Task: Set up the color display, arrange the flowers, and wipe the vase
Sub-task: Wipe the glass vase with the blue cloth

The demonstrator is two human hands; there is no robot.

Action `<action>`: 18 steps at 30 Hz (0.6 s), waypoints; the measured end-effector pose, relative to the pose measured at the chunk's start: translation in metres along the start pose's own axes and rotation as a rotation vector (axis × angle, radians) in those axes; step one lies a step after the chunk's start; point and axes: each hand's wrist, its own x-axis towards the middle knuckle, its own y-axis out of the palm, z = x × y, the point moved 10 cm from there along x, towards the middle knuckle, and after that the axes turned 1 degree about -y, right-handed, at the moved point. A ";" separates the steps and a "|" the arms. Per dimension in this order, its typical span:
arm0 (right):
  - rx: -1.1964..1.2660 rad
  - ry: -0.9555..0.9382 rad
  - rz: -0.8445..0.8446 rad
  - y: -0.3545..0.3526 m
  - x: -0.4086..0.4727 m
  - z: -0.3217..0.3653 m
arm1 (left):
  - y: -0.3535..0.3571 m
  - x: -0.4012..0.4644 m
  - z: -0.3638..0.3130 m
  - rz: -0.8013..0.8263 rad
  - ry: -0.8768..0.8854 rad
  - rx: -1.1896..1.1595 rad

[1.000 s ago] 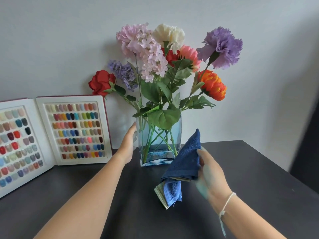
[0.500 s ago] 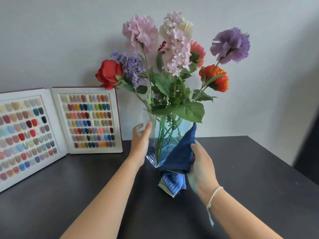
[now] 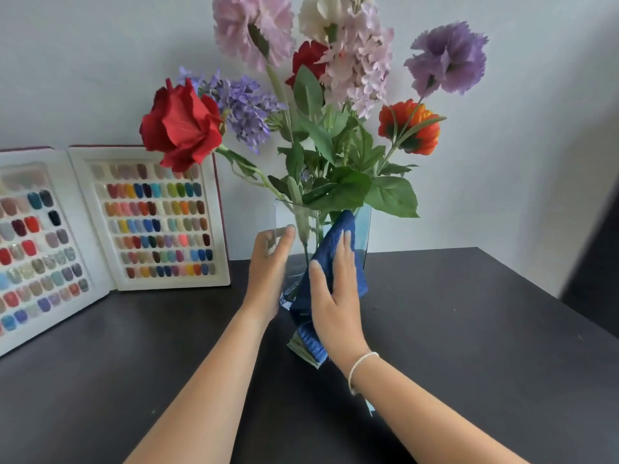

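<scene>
Since half a second before, right hand point(image 3: 335, 289) had slid from the vase's lower corner up onto its front face, palm now flat on the cloth; the view had also drawn nearer.

Colour display point(image 3: 110, 229): white hinged case of painted nail samples, stood open against the wall at far left of the dark table point(image 3: 469, 329). Apparently already set up.

Left hand point(image 3: 271, 262): fingers straight and close together, pressed flat to the vase's left wall, seemingly to steady it against the rubbing.

Vase point(image 3: 363, 229): clear square glass, centre of table, just right of the display, upright as far as I could tell. Flowers point(image 3: 301, 105) standing in it, red rose leaning left, purple bloom right; arrangement looked finished.

Blue cloth point(image 3: 331, 249): spread over the vase's front, loose folds hanging below to the table.

Right hand: fingers straight, slightly spread, pressing the cloth to the glass. Before, that hand held the cloth bunched lower down. Wiping judged under way.
</scene>
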 end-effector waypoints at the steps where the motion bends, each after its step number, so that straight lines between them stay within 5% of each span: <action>1: -0.006 -0.014 -0.007 0.002 0.003 0.000 | 0.002 0.003 0.004 0.033 -0.015 -0.014; 18: 0.118 0.091 -0.057 -0.024 0.062 -0.036 | 0.010 0.013 -0.006 0.086 0.048 -0.001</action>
